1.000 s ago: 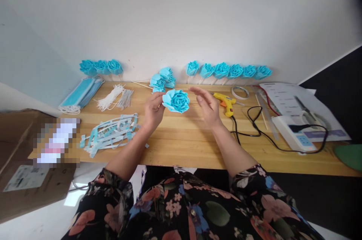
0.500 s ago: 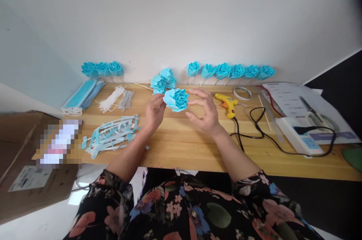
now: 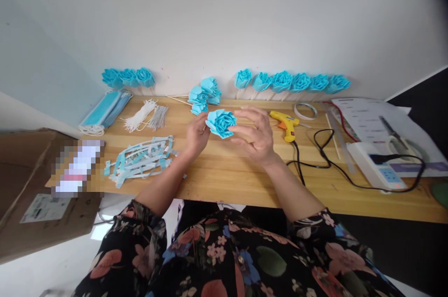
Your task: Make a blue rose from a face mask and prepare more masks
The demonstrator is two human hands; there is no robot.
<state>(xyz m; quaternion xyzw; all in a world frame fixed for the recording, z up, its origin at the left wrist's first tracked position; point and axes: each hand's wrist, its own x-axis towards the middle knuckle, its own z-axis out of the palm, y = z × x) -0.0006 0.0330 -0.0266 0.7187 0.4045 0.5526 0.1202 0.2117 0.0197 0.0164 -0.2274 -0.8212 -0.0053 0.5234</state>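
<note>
My left hand point(image 3: 198, 136) is closed around the underside of a light-blue artificial rose point(image 3: 221, 123), whose layered petals face up toward me. Its stem is hidden by the hand. At the flower's right edge is my right hand point(image 3: 258, 134), fingers curved and spread apart, the fingertips at the outer petals; whether they press on them I cannot tell. Just behind the held rose, several more blue roses point(image 3: 205, 94) lie bunched on the table with thin sticks as stems.
Blue roses on sticks lean along the wall, left point(image 3: 128, 77) and right point(image 3: 282, 81). Left are face masks point(image 3: 107, 109), white elastic loops point(image 3: 140, 115) and cut strips point(image 3: 143, 159). Right are a yellow glue gun point(image 3: 285, 124), tape roll point(image 3: 305, 110), power strip point(image 3: 376, 164) and scissors point(image 3: 395, 133).
My right hand's fingers have come closer to the rose's right edge. The rose has turned slightly, showing more of its centre. The whole view has shifted a little.
</note>
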